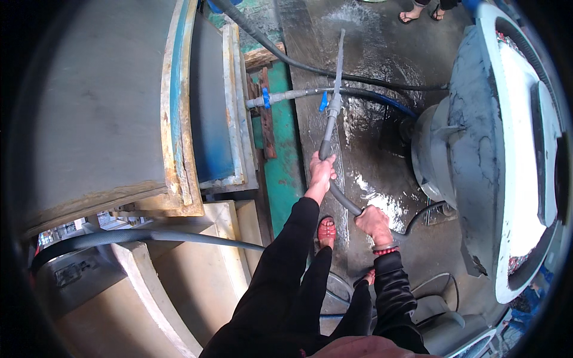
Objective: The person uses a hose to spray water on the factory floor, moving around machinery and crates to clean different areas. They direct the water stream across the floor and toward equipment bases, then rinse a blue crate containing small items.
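Observation:
A grey hose (344,198) runs between my two hands, ending in a grey pipe nozzle (332,116) with a blue valve lever (323,102). My left hand (322,169) is wrapped round the hose just behind the nozzle. Lower and to the right, my right hand (373,221) grips the same hose, with a bracelet at its wrist. From the nozzle a water jet (341,59) shoots away from me and splashes on the wet floor (382,143) at the far end.
On the right stands a large round grey machine (477,137) with a white rim. Big tanks (178,119) line the left, with another blue-valved pipe (280,96) coming out of one. A dark hose (370,78) crosses the floor. Another person's feet (412,13) stand at the far right.

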